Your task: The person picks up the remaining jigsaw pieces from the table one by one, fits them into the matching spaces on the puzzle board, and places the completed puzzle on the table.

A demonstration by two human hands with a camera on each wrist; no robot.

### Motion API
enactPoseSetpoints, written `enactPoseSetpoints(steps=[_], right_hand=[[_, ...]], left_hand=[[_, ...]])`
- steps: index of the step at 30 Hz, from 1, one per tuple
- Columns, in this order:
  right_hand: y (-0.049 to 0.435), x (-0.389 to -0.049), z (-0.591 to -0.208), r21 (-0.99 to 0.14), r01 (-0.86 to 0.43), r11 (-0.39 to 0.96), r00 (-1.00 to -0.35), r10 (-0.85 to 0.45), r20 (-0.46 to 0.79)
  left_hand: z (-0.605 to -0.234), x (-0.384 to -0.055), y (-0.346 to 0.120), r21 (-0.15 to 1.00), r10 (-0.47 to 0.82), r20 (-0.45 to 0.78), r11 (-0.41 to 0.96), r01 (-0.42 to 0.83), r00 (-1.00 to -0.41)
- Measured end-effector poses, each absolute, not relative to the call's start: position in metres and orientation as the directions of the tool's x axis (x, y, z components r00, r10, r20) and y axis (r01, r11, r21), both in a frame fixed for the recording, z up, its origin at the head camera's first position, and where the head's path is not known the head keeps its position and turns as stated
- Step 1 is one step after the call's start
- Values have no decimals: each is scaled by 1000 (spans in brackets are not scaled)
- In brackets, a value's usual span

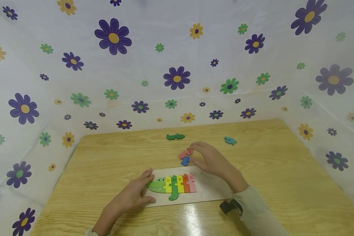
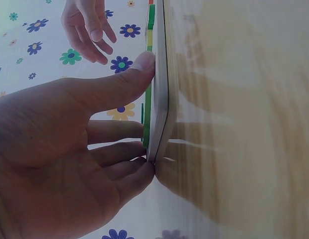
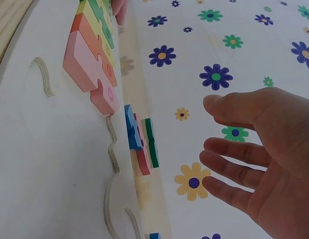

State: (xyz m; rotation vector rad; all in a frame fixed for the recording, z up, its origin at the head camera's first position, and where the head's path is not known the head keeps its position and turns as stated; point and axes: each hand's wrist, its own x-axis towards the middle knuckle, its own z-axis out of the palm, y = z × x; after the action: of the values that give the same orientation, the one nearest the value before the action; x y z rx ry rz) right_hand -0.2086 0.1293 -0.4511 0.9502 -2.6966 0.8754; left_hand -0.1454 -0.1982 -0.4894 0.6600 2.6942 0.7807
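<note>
Lower centre, I see left hand (image 1: 132, 194), fingers spread, touching board (image 1: 210, 192). Mid-frame: pink piece (image 1: 183, 154), blue piece (image 1: 185, 161) near right hand (image 1: 210, 159), its fingers parted.

table (image 1: 268, 164): yellowish wood grain | backdrop (image 1: 147, 65): white, behind table, purple, green, yellow printed flowers (image 1: 177, 78)

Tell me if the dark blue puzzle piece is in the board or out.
Out: the dark blue puzzle piece lies beyond the far edge of the board, near the right hand.

glossy wood-grain table (image 1: 118, 164), smooth board (image 1: 210, 190)
</note>
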Motion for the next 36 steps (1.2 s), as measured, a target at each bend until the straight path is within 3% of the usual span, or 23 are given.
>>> enactPoseSetpoints(steps=[36], right_hand=[[110,-240,-457,-509,-449,734,-887,-436,154]], left_hand=[[-486,-144,-199,584,501,-112,732,351,-858]])
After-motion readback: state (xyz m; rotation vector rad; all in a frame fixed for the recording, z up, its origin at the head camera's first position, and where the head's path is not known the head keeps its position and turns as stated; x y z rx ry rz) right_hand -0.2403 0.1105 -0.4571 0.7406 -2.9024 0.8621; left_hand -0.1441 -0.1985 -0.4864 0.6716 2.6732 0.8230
